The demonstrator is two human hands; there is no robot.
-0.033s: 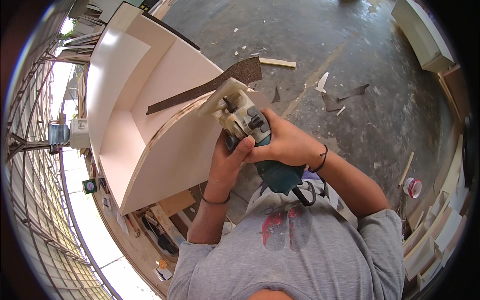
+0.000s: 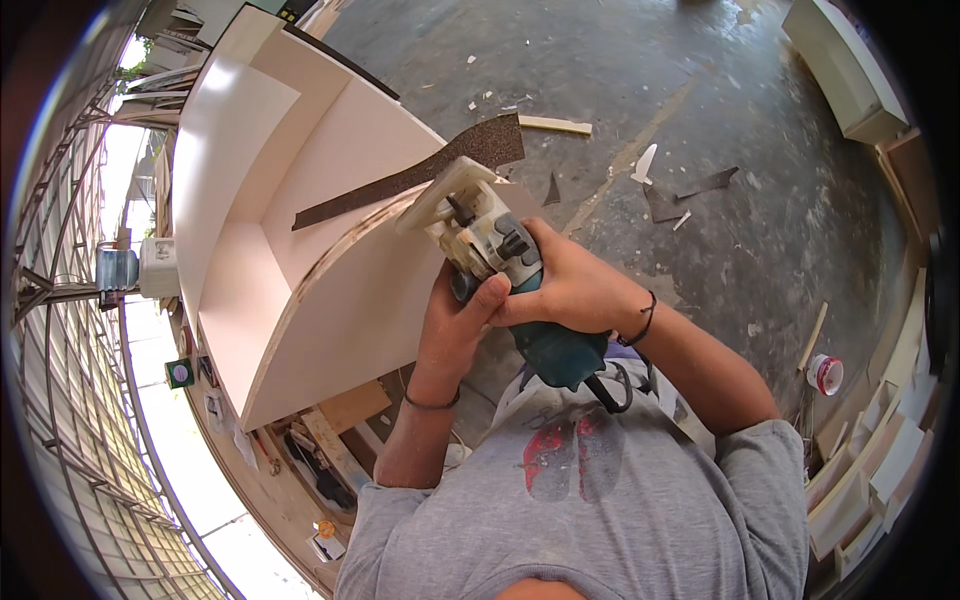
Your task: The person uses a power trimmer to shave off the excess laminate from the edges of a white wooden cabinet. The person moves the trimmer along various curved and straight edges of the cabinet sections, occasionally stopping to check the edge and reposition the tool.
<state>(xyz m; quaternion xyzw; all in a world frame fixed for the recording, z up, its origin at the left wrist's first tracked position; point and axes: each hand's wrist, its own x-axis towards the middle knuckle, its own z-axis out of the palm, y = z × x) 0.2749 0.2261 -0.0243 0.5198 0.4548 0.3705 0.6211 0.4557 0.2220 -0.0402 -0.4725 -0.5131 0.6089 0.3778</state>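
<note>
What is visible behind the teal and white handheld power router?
Behind the router, a pale curved-edged panel and a dark brown speckled strip are visible. The panel's part behind the router is covered.

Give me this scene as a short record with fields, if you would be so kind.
Tool: teal power tool with pale base
Left hand: gripping the tool
Right hand: gripping the tool
Workpiece: pale panel with curved edge; base at that edge, contact unclear
Beyond the base: brown strip
Floor: wooden strip, dark scraps, red-and-white tub
</note>
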